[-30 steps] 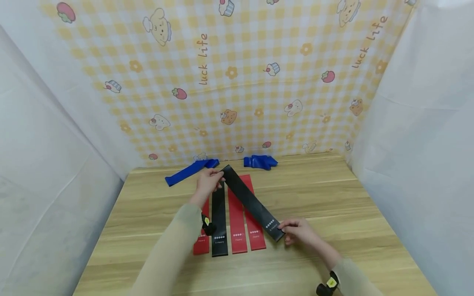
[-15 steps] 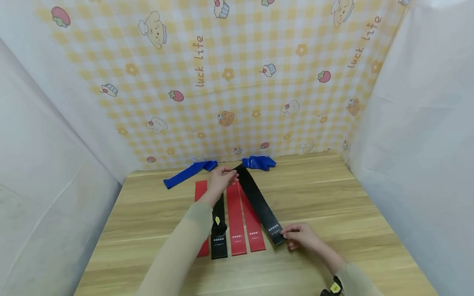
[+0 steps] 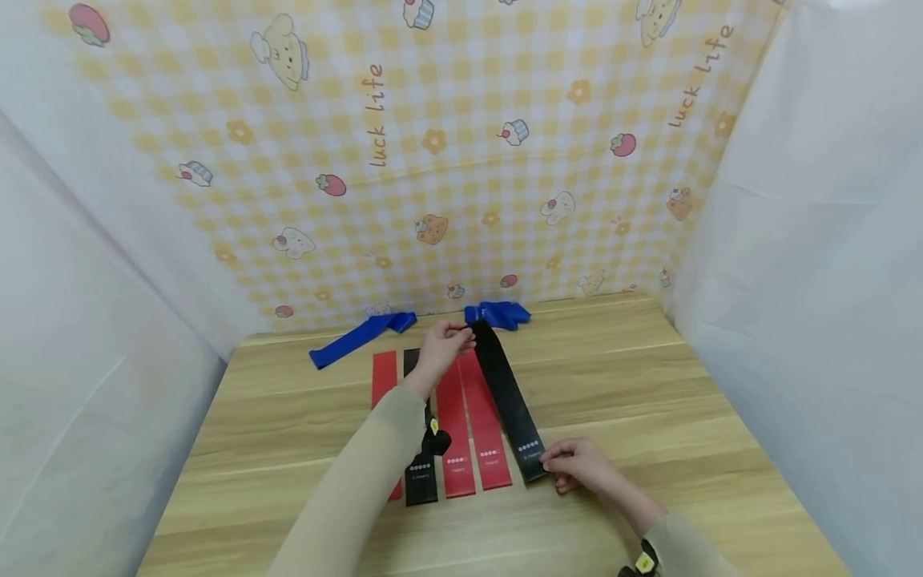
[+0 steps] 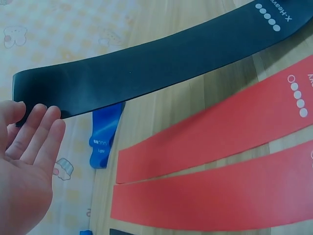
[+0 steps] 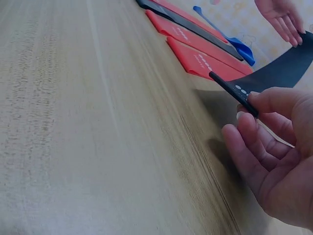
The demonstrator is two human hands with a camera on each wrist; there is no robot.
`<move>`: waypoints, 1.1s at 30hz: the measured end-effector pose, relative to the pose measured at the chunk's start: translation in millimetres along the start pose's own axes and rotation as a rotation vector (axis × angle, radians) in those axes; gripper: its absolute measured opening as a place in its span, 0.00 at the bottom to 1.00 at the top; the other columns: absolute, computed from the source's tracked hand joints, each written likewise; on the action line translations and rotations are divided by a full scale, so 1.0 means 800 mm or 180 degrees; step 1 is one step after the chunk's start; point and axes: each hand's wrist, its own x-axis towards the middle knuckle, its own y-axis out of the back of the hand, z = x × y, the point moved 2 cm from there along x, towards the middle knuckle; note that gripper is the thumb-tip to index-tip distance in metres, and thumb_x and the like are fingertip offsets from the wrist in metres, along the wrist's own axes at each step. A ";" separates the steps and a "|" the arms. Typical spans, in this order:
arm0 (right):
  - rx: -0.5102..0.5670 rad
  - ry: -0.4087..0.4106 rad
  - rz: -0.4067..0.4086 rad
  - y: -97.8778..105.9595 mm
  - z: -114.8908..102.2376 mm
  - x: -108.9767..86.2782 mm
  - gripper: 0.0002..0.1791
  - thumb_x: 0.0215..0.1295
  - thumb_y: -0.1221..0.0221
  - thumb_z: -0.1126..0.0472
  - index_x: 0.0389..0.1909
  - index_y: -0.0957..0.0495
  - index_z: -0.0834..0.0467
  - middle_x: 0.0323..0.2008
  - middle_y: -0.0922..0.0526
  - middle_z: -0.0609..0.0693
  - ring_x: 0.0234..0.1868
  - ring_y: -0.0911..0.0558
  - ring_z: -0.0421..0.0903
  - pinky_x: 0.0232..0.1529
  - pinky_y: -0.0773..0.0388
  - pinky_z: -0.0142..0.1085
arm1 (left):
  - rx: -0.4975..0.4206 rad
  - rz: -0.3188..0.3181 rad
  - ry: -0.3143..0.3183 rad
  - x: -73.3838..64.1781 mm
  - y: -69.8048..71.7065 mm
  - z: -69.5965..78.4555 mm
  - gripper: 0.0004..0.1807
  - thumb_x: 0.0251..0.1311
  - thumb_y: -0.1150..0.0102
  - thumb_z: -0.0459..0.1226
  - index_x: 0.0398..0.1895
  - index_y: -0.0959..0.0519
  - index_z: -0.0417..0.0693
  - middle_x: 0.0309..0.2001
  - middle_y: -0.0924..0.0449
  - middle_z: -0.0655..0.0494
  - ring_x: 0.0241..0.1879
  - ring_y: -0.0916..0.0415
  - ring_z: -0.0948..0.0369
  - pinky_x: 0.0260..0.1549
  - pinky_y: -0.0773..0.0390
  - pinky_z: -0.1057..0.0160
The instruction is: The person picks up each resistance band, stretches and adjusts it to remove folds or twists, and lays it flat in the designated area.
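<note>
Head view: worktop, pale wood grain, streaked lengthwise. Backdrop: yellow-and-white checked cloth, printed cartoon animals, strawberries, "luck life". Flanks: white sheets. Black band, marked X-Heavy: raised over the worktop, right of the flat row; far end pinched by left hand, near end by right hand. Flat row: three red bands, second black band among them. Rear edge: two blue bands, folded.

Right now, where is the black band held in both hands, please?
In the head view, the held black band is right of the rightmost red band, its far end in the left hand, near end in the right hand.
</note>
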 end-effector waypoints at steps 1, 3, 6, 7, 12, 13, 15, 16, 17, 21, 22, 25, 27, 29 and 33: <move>-0.0015 0.0009 -0.0003 -0.001 0.000 0.000 0.12 0.61 0.38 0.66 0.40 0.19 0.71 0.17 0.25 0.48 0.18 0.24 0.39 0.24 0.18 0.38 | -0.0028 -0.0010 -0.0012 0.000 -0.002 0.001 0.12 0.68 0.45 0.33 0.51 0.26 0.36 0.45 0.19 0.42 0.45 0.19 0.49 0.46 0.20 0.58; -0.0040 0.0017 -0.0010 -0.002 0.000 0.001 0.12 0.61 0.38 0.66 0.40 0.19 0.71 0.17 0.25 0.49 0.18 0.24 0.40 0.24 0.18 0.39 | -0.0042 -0.0023 -0.0038 0.001 -0.006 0.004 0.12 0.68 0.45 0.33 0.51 0.26 0.36 0.44 0.19 0.42 0.46 0.19 0.48 0.46 0.20 0.58; -0.0074 0.0027 -0.0018 -0.003 0.001 0.002 0.11 0.61 0.38 0.66 0.40 0.20 0.71 0.18 0.24 0.49 0.18 0.24 0.40 0.23 0.18 0.39 | -0.0025 -0.0032 -0.0081 0.000 -0.012 0.008 0.11 0.68 0.45 0.32 0.50 0.25 0.36 0.44 0.19 0.41 0.46 0.20 0.47 0.45 0.19 0.60; -0.0083 0.0021 -0.0014 -0.003 0.001 0.002 0.11 0.61 0.38 0.66 0.40 0.20 0.71 0.18 0.24 0.49 0.17 0.24 0.40 0.23 0.18 0.39 | 0.0006 -0.0029 -0.0095 0.000 -0.014 0.009 0.11 0.68 0.45 0.32 0.50 0.25 0.36 0.44 0.19 0.41 0.46 0.19 0.48 0.44 0.19 0.60; -0.0102 -0.0018 0.0010 -0.004 -0.001 0.004 0.11 0.61 0.38 0.66 0.40 0.19 0.71 0.18 0.24 0.50 0.17 0.24 0.40 0.23 0.18 0.38 | 0.0245 -0.0018 -0.0159 0.001 -0.022 0.010 0.10 0.67 0.43 0.33 0.48 0.23 0.39 0.41 0.18 0.44 0.43 0.19 0.51 0.42 0.19 0.61; -0.0098 -0.0026 0.0008 -0.004 -0.001 0.005 0.11 0.61 0.37 0.66 0.39 0.19 0.71 0.18 0.23 0.50 0.17 0.24 0.40 0.23 0.18 0.38 | 0.0283 -0.0025 -0.0166 0.001 -0.023 0.009 0.09 0.67 0.43 0.34 0.48 0.23 0.39 0.41 0.17 0.44 0.43 0.19 0.51 0.42 0.19 0.61; -0.0103 -0.0027 -0.0009 -0.004 -0.001 0.006 0.11 0.60 0.37 0.66 0.39 0.19 0.70 0.19 0.23 0.50 0.18 0.24 0.40 0.23 0.18 0.38 | 0.0315 -0.0034 -0.0157 0.002 -0.025 0.007 0.09 0.67 0.43 0.34 0.47 0.23 0.40 0.40 0.17 0.45 0.43 0.19 0.51 0.41 0.19 0.61; -0.0111 -0.0029 -0.0023 -0.005 -0.001 0.006 0.10 0.60 0.37 0.66 0.39 0.19 0.70 0.19 0.22 0.50 0.18 0.24 0.40 0.23 0.18 0.37 | 0.0313 -0.0043 -0.0154 0.002 -0.026 0.007 0.09 0.67 0.43 0.34 0.47 0.23 0.40 0.40 0.17 0.46 0.43 0.19 0.51 0.41 0.19 0.61; -0.0124 -0.0030 -0.0034 -0.005 -0.001 0.007 0.10 0.60 0.37 0.66 0.39 0.19 0.70 0.19 0.22 0.50 0.18 0.24 0.40 0.23 0.18 0.37 | 0.0321 -0.0047 -0.0147 0.002 -0.026 0.007 0.09 0.67 0.43 0.35 0.47 0.23 0.41 0.40 0.17 0.46 0.43 0.19 0.52 0.41 0.19 0.61; -0.0192 -0.0015 -0.0077 -0.005 0.001 0.010 0.09 0.60 0.38 0.66 0.38 0.18 0.68 0.20 0.22 0.49 0.18 0.24 0.39 0.23 0.19 0.37 | 0.0331 -0.0066 -0.0170 0.002 -0.030 0.007 0.09 0.68 0.43 0.35 0.48 0.23 0.41 0.41 0.18 0.47 0.42 0.19 0.53 0.42 0.19 0.61; -0.0215 -0.0012 -0.0080 -0.006 0.001 0.010 0.08 0.60 0.38 0.66 0.37 0.18 0.68 0.20 0.22 0.49 0.18 0.24 0.39 0.23 0.19 0.37 | 0.0322 -0.0072 -0.0181 0.003 -0.030 0.007 0.09 0.67 0.43 0.34 0.48 0.23 0.41 0.41 0.18 0.46 0.43 0.19 0.53 0.42 0.19 0.60; -0.0268 0.0009 -0.0088 -0.006 0.000 0.012 0.08 0.60 0.38 0.66 0.37 0.18 0.67 0.20 0.22 0.49 0.18 0.24 0.39 0.23 0.19 0.37 | 0.0341 -0.0085 -0.0215 0.004 -0.032 0.005 0.09 0.67 0.43 0.35 0.47 0.23 0.41 0.41 0.18 0.47 0.43 0.19 0.52 0.43 0.19 0.59; -0.0302 0.0023 -0.0088 -0.007 0.000 0.012 0.08 0.60 0.38 0.66 0.36 0.18 0.67 0.20 0.22 0.49 0.17 0.25 0.39 0.22 0.19 0.38 | 0.0355 -0.0103 -0.0235 0.004 -0.034 0.005 0.09 0.67 0.43 0.35 0.47 0.23 0.41 0.41 0.18 0.47 0.44 0.19 0.51 0.43 0.19 0.58; -0.0345 0.0055 -0.0086 -0.008 -0.001 0.013 0.08 0.59 0.37 0.66 0.36 0.18 0.67 0.20 0.23 0.49 0.17 0.25 0.40 0.22 0.19 0.38 | 0.0361 -0.0119 -0.0254 0.004 -0.035 0.005 0.09 0.67 0.43 0.35 0.47 0.23 0.41 0.40 0.18 0.47 0.44 0.20 0.50 0.45 0.20 0.57; -0.0426 0.0084 -0.0071 -0.010 -0.003 0.014 0.07 0.59 0.37 0.66 0.35 0.18 0.67 0.20 0.23 0.49 0.17 0.26 0.39 0.21 0.19 0.38 | 0.0384 -0.0120 -0.0275 0.004 -0.037 0.004 0.08 0.67 0.43 0.35 0.46 0.23 0.41 0.40 0.18 0.46 0.44 0.20 0.49 0.46 0.20 0.54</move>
